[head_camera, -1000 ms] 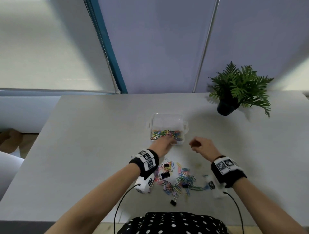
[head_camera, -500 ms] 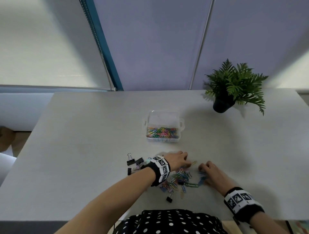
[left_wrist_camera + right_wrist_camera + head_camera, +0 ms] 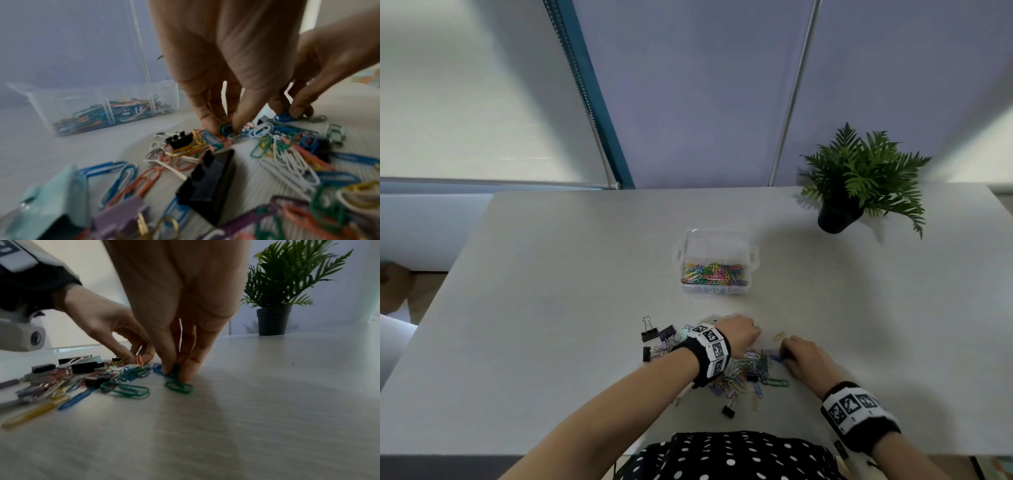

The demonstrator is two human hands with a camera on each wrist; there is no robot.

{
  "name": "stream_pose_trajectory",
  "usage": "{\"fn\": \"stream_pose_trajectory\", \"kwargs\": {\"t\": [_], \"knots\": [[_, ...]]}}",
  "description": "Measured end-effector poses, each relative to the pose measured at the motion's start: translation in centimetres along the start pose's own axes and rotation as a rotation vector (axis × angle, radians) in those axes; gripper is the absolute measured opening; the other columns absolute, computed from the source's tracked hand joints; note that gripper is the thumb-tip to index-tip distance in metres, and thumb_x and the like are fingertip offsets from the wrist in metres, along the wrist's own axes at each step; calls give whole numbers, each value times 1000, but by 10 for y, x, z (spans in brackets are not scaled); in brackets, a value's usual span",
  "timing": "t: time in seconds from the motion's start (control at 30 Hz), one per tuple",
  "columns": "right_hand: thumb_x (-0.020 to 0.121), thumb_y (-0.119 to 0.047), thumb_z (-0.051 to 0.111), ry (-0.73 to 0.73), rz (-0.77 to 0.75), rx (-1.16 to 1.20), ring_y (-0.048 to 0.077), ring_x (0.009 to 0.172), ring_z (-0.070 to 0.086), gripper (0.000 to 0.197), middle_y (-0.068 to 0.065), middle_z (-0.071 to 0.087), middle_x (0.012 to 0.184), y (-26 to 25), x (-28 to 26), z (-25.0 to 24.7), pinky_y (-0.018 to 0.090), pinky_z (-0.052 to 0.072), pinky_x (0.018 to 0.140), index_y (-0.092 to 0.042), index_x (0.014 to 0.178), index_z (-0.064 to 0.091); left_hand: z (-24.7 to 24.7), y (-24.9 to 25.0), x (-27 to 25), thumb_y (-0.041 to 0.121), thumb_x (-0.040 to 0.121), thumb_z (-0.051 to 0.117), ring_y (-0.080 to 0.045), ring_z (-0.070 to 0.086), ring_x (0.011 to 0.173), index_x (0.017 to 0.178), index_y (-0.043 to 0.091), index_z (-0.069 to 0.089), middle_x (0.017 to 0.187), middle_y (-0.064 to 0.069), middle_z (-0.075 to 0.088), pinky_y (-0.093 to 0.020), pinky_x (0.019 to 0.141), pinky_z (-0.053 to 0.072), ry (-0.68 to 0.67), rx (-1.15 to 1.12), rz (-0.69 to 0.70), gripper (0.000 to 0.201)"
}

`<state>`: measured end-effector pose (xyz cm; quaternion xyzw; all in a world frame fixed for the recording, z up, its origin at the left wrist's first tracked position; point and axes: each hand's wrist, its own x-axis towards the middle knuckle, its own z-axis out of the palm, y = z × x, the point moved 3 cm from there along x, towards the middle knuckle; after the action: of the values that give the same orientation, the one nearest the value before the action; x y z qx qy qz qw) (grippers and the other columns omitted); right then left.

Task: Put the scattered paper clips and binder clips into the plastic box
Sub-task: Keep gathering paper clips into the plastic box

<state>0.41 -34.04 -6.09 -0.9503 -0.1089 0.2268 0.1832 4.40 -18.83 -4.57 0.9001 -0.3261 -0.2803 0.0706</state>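
A clear plastic box (image 3: 717, 245) (image 3: 61, 104) holding coloured paper clips sits mid-table. Nearer me lies a heap of loose paper clips (image 3: 753, 375) (image 3: 287, 155) (image 3: 123, 387) mixed with black binder clips (image 3: 654, 334) (image 3: 207, 183). My left hand (image 3: 741, 334) (image 3: 226, 128) is down on the heap's far edge, fingertips pinching paper clips. My right hand (image 3: 796, 353) (image 3: 174, 373) is at the heap's right edge, fingertips pinching a green paper clip against the table.
A potted fern (image 3: 856, 181) (image 3: 273, 318) stands at the back right of the grey table (image 3: 551, 308). A single yellow paper clip (image 3: 779, 336) lies between my hands. A mint binder clip (image 3: 47, 206) and a purple one (image 3: 121, 216) lie at the heap's left.
Both hands came back from the box to the heap, and their fingertips have closed on paper clips there. The camera view has shifted slightly.
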Motion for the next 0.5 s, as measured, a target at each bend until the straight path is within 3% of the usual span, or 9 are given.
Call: {"fn": "stream_pose_trajectory", "kwargs": {"t": [0.07,0.2,0.27,0.33,0.4,0.5], "knots": [[80,-8,59,-16,25,58,27,88,58,7,8,62,92,2,3,-4,30,42,75,-15,81,56,-5,-6,-1,2,83,52,-36,54,100,103,-2,58,107,-23,58,-40,80,44,-10,-62,-13,21],[76,-9,66,-28,67,200,13,73,53,32,-2,58,75,3,6,-16,8,37,59,-31,63,47,-16,-23,-9,2,79,59,-26,59,87,96,-3,62,99,-19,67,-24,69,41,28,-317,-39,18],[75,-5,67,-11,83,315,12,66,56,24,0,61,72,2,8,-23,2,39,57,-25,66,55,-22,-38,-15,4,78,62,-16,57,82,96,1,64,93,-12,67,-19,69,42,76,-514,-103,18],[75,1,67,-13,101,521,10,56,59,18,4,64,67,-1,12,-29,7,47,56,-15,69,61,-26,-54,-20,5,81,62,-14,57,79,94,8,64,87,-5,62,-18,72,46,94,-700,-146,14],[76,6,66,-32,117,721,11,48,60,17,9,63,63,-10,20,-36,17,52,53,-9,70,62,-31,-66,-25,4,84,61,-12,59,70,90,12,61,79,-1,61,-13,67,50,96,-905,-145,10],[76,11,63,-4,104,936,10,46,60,14,14,60,64,-29,39,-50,19,53,52,-2,75,61,-43,-78,-34,0,85,60,-2,61,59,82,14,60,71,3,62,-13,63,53,189,-1126,-154,14]]}}
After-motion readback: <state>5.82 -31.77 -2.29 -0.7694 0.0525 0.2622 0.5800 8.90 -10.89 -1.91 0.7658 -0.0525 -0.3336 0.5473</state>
